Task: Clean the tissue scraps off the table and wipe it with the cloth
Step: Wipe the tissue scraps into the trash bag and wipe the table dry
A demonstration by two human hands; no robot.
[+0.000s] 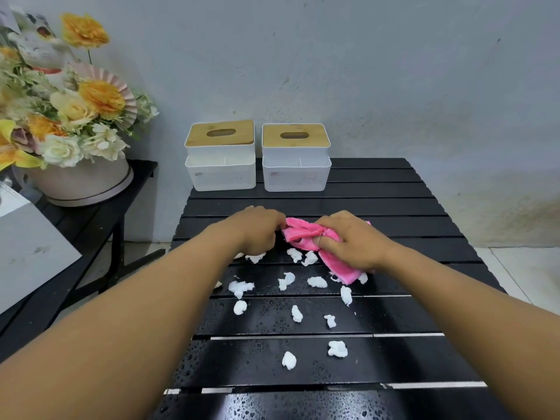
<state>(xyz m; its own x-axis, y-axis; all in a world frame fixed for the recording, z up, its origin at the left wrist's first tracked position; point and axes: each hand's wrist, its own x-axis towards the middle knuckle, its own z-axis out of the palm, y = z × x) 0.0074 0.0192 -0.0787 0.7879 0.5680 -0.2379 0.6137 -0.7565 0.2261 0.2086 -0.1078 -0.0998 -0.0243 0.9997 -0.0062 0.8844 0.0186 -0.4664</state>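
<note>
- Head view: both forearms reached out over the black slatted table [394, 207], and the hands met at its middle.
- The pink cloth [303, 233] lay bunched on the table between the two hands, its tail trailing back under the right wrist.
- The right hand [351, 241] sat on top of the cloth, fingers curled over it and thumb tucked into a fold. That was a firm grip.
- The left hand [257, 228] was knuckles up, fingers curled down onto the cloth's left end. It pinched that edge, though the fingertips themselves were hidden.
- White scraps [317, 282] were scattered across the near slats. A few lay just beside the cloth and others nearer the camera, well apart from one another.
- One scrap touched the cloth's trailing end by the right wrist.
- Droplets [272, 322] beaded the near slats among the scraps.
- At the far edge, against the wall, two white boxes [220, 174] with wooden slotted lids stood side by side.
- To the left, flowers [69, 116] in a round pot stood on a side table [91, 216].
</note>
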